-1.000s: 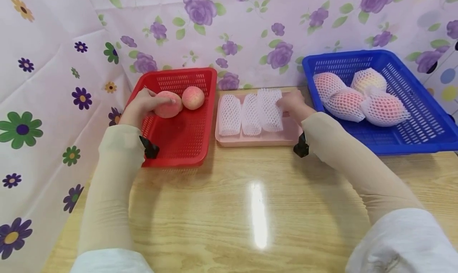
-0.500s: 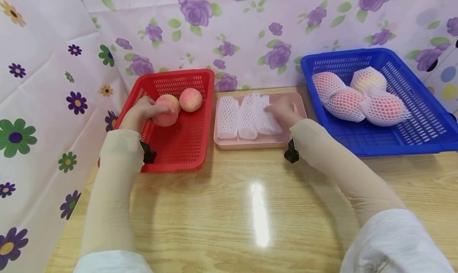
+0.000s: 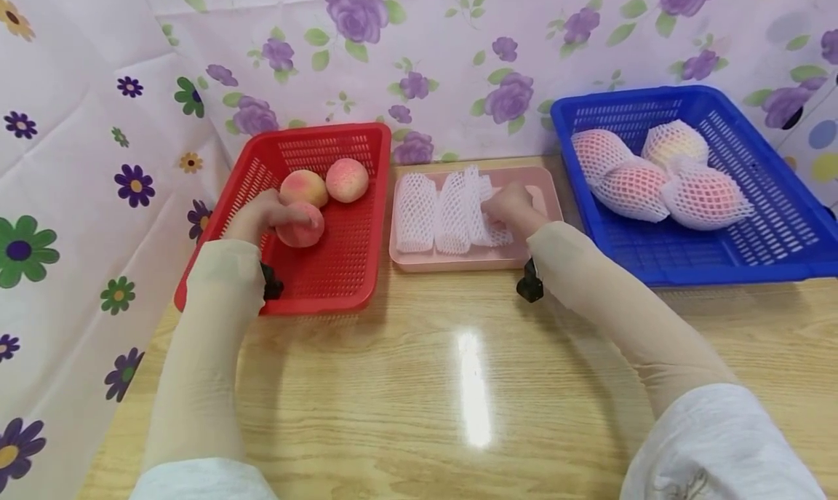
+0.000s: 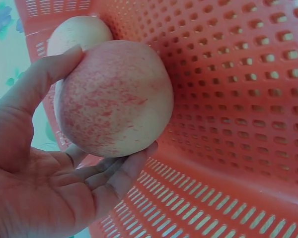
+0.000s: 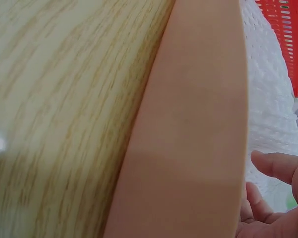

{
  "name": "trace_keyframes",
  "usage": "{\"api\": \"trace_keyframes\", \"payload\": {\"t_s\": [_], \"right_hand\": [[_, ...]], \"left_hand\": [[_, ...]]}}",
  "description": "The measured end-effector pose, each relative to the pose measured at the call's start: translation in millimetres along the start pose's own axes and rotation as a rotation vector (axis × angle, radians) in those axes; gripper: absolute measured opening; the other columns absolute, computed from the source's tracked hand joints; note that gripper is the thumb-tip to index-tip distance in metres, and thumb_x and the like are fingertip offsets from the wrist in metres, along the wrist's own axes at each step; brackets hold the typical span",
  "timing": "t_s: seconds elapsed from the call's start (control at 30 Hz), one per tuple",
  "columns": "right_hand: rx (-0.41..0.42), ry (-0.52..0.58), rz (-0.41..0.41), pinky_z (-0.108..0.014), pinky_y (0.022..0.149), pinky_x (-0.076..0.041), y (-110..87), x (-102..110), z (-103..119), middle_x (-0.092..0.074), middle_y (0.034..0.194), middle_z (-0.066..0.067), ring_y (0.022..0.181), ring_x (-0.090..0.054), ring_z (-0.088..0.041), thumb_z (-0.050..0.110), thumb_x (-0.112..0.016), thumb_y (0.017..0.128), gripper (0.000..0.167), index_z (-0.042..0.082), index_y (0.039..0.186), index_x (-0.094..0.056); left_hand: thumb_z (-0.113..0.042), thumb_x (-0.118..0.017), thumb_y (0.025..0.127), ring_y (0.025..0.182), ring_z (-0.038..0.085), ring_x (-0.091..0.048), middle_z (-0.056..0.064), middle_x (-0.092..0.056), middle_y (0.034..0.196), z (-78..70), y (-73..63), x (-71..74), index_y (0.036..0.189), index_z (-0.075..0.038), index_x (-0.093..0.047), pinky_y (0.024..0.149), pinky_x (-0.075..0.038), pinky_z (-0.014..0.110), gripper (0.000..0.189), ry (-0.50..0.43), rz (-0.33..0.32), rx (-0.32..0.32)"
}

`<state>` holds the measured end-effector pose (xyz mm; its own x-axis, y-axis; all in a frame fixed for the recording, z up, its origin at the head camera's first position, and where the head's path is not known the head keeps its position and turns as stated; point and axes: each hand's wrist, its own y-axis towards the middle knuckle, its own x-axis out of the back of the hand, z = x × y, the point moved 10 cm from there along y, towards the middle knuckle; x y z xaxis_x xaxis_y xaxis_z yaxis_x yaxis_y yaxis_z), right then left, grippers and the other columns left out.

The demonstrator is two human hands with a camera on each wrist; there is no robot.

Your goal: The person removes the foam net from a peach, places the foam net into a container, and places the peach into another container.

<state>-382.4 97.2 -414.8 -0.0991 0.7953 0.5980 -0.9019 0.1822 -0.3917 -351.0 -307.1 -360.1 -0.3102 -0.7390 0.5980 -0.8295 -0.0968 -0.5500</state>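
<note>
In the head view my left hand (image 3: pixel 265 212) grips a pink peach (image 3: pixel 301 225) inside the red basket (image 3: pixel 327 271). The left wrist view shows the thumb on one side of this peach (image 4: pixel 114 99) and curled fingers below it. Two more peaches lie behind it, a yellowish one (image 3: pixel 304 188) and a pink one (image 3: pixel 348 180). My right hand (image 3: pixel 512 205) holds the right-hand white foam net sleeve (image 3: pixel 476 205) on the pink tray (image 3: pixel 458 264). Its fingertips are partly hidden by the tray wall in the right wrist view.
Two other foam net sleeves, one on the left (image 3: pixel 415 212) and one in the middle (image 3: pixel 452 212), lie on the tray. A blue basket (image 3: pixel 694 273) at the right holds several peaches in foam nets (image 3: pixel 707 198). A flowered cloth (image 3: pixel 445 63) hangs behind.
My left hand has drawn its peach towards the front of the red basket, uncovering the yellowish peach behind. My right hand has shifted left with the foam net sleeve, which now leans against the middle one.
</note>
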Motion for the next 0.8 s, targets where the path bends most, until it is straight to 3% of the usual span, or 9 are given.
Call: {"api": "trace_keyframes", "payload": {"t_s": [0.17,0.27,0.33,0.43,0.5,0.57,0.63,0.73,0.8], "right_hand": [[0.004,0.054,0.038,-0.022,0.049,-0.044,-2.7,-4,-1,-0.052,0.055,-0.001,0.053,-0.052,-0.015,0.006,-0.056,0.078,0.013,0.007,0.067,-0.050],[0.019,0.058,0.051,-0.023,0.050,-0.043,-5.9,-1,1,-0.051,0.056,-0.001,0.056,-0.051,-0.015,0.006,-0.054,0.077,0.013,0.008,0.066,-0.048],[0.027,0.070,0.064,-0.022,0.050,-0.043,-7.9,1,2,-0.049,0.056,0.000,0.056,-0.051,-0.015,0.006,-0.054,0.076,0.015,0.009,0.063,-0.046],[0.032,0.096,0.077,-0.022,0.049,-0.043,-9.2,5,3,-0.049,0.053,0.000,0.053,-0.049,-0.015,0.006,-0.054,0.074,0.015,0.008,0.061,-0.049],[0.027,0.136,0.092,-0.024,0.056,-0.052,-10.1,5,3,-0.061,0.061,-0.005,0.057,-0.057,-0.016,0.007,-0.055,0.078,0.010,0.002,0.071,-0.061],[0.018,0.177,0.107,-0.028,0.068,-0.057,-11.2,6,3,-0.071,0.079,-0.014,0.069,-0.066,-0.021,0.009,-0.057,0.083,0.020,-0.005,0.092,-0.066],[0.003,0.206,0.126,-0.032,0.082,-0.057,-13.1,5,3,-0.070,0.104,-0.021,0.087,-0.069,-0.025,0.013,-0.058,0.088,0.036,-0.010,0.115,-0.059],[-0.027,0.244,0.151,-0.033,0.090,-0.054,-14.1,5,3,-0.063,0.120,-0.022,0.098,-0.066,-0.026,0.015,-0.056,0.090,0.044,-0.009,0.127,-0.049],[-0.031,0.255,0.163,-0.034,0.092,-0.053,-14.0,5,4,-0.061,0.123,-0.022,0.098,-0.064,-0.025,0.014,-0.054,0.091,0.045,-0.008,0.130,-0.046]], "left_hand": [[-0.038,-0.085,0.066,0.121,0.027,-0.047,0.003,-0.047,0.129,12.7,-8.8,-11.9,0.136,-0.023,-0.037,0.105,-0.041,0.049,0.086,-0.231,0.074,0.119],[-0.035,-0.084,0.067,0.121,0.029,-0.047,0.005,-0.046,0.132,8.6,-12.1,-12.1,0.138,-0.023,-0.035,0.105,-0.041,0.050,0.087,-0.219,0.079,0.105],[-0.034,-0.086,0.064,0.121,0.029,-0.048,0.004,-0.045,0.134,7.7,-14.4,-12.4,0.138,-0.025,-0.034,0.104,-0.042,0.051,0.091,-0.233,0.079,0.129],[-0.035,-0.085,0.065,0.122,0.030,-0.045,0.005,-0.042,0.134,4.3,-13.6,-13.0,0.138,-0.024,-0.032,0.106,-0.040,0.051,0.091,-0.181,0.084,0.131],[-0.034,-0.087,0.061,0.124,0.028,-0.043,0.002,-0.039,0.137,6.1,-15.4,-15.9,0.138,-0.028,-0.031,0.106,-0.040,0.050,0.096,-0.218,0.092,0.174],[-0.034,-0.087,0.061,0.125,0.028,-0.042,0.002,-0.037,0.138,5.9,-16.3,-18.2,0.138,-0.028,-0.030,0.107,-0.040,0.049,0.097,-0.221,0.096,0.187],[-0.033,-0.089,0.057,0.127,0.028,-0.042,0.000,-0.035,0.141,8.4,-19.9,-20.5,0.139,-0.031,-0.029,0.106,-0.040,0.049,0.102,-0.272,0.095,0.230],[-0.031,-0.090,0.055,0.128,0.027,-0.042,-0.002,-0.036,0.141,12.7,-22.9,-21.3,0.138,-0.035,-0.031,0.105,-0.041,0.049,0.102,-0.350,0.089,0.272],[-0.032,-0.087,0.062,0.126,0.028,-0.042,0.000,-0.038,0.138,9.5,-20.7,-16.3,0.138,-0.029,-0.034,0.106,-0.041,0.050,0.093,-0.289,0.084,0.223]]}}
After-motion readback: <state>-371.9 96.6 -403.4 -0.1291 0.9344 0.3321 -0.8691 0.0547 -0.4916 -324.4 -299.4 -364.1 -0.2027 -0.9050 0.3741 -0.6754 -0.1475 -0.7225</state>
